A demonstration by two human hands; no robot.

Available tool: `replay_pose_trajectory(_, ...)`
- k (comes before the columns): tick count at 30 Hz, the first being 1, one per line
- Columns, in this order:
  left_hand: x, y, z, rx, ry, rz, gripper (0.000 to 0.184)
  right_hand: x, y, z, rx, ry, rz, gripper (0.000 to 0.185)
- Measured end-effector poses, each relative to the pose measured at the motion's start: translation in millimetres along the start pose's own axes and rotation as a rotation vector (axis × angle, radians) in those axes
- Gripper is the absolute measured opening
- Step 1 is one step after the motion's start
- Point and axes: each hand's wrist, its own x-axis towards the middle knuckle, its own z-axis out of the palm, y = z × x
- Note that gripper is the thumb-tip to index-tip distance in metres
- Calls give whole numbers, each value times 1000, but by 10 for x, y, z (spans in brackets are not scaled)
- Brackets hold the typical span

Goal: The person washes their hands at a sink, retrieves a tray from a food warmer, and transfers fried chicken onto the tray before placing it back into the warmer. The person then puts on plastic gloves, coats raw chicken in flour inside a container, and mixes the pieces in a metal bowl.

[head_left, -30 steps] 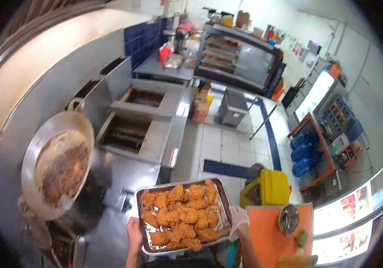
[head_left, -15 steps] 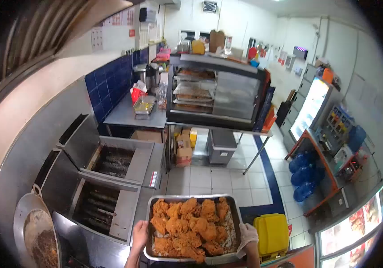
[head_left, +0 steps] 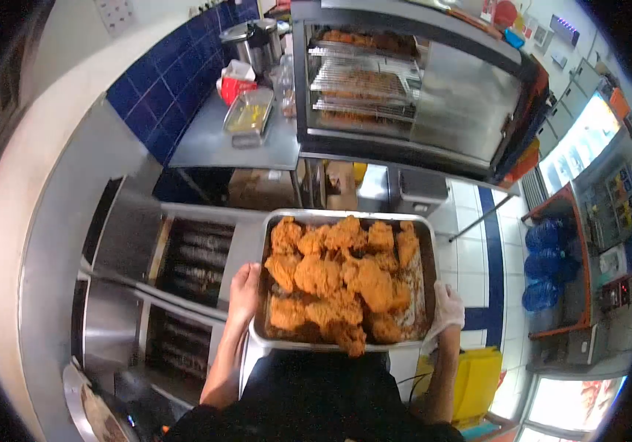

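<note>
A rectangular metal tray (head_left: 425,283) full of browned fried chicken pieces (head_left: 319,275) is held level in front of my body. My bare left hand (head_left: 244,292) grips its left edge, fingers wrapped round the rim. On the opposite edge is my right hand (head_left: 446,308), in a clear thin glove and closed on the rim. Beyond the tray stands a glass-fronted display cabinet (head_left: 454,103) with trays of browned food on its racks.
Two fryers (head_left: 196,254) line the left side, with a wok (head_left: 89,409) at the lower left. A steel table (head_left: 271,151) bears a small tray and red-and-white bag. A yellow bin (head_left: 478,383) is at lower right, blue bottles (head_left: 543,261) farther right.
The display cabinet and steel table appear nearer and larger, while the wok has slid toward the lower left edge. The tray sits higher in view, still between both hands.
</note>
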Motion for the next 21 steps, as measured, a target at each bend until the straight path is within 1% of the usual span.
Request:
replay_pose_trajectory(2, 486, 56, 220, -13, -6, -5, 34, 605, -302, 96, 0, 25, 10, 53)
replay_pose_trajectory(3, 736, -3, 313, 38, -16, -26, 33, 900, -384, 160, -26, -75, -156, 50)
replay_pose_trajectory(4, 948, 19, 398, 93, -24, -55, 33, 1132, -463, 258, -40, -135, -242, 49)
replay_pose_trajectory(5, 1224, -33, 522, 45, 18, -118, 32, 1360, -538, 355, -48, -195, -329, 48)
replay_pose_trajectory(6, 1347, -75, 598, 41, 30, -132, 32, 1563, -543, 400, -100, -193, -406, 51)
replay_pose_trajectory(7, 1155, -49, 517, 2, 41, -97, 32, 1455, -480, 302, -147, -177, -497, 53)
replay_pose_trajectory(8, 1266, 72, 582, -30, 58, -55, 33, 1624, -551, 357, -161, -174, -552, 55)
replay_pose_trajectory(9, 1304, 202, 612, -16, 78, -65, 32, 1778, -659, 405, -175, -170, -608, 56)
replay_pose_trajectory(10, 1333, 277, 664, -3, 95, -64, 31, 1867, -757, 439, -9, -190, -309, 55)
replay_pose_trajectory(11, 1486, 288, 778, -78, 126, -89, 31, 2057, -893, 468, 155, -210, -6, 54)
replay_pose_trajectory(12, 1652, 299, 867, -148, 142, -117, 31, 2345, -953, 530, 171, -206, -10, 54)
replay_pose_trajectory(13, 1816, 289, 917, -70, 125, -75, 32, 2643, -954, 584, 112, -216, -228, 52)
replay_pose_trajectory(14, 1984, 363, 958, 7, 112, -34, 32, 2727, -1216, 604, 110, -201, -261, 48)
replay_pose_trajectory(15, 2124, 447, 1069, -110, 132, -37, 33, 2811, -1476, 624, 107, -185, -294, 45)
replay_pose_trajectory(16, 2230, 505, 1113, -110, 136, -36, 33, 2894, -1734, 645, 104, -169, -327, 42)
replay_pose_trajectory(18, 2484, 713, 1252, -143, 188, -1, 30, 3272, -2075, 690, 395, -269, -115, 39)
replay_pose_trajectory(19, 2535, 866, 1306, -169, 187, -50, 28, 3625, -1999, 797, 288, -257, -163, 33)
replay_pose_trajectory(20, 2632, 908, 1366, -170, 192, -42, 28, 3868, -2096, 789, 292, -257, -171, 33)
replay_pose_trajectory(21, 2530, 948, 1328, -234, 206, -40, 27, 3898, -2184, 687, -17, -247, -410, 33)
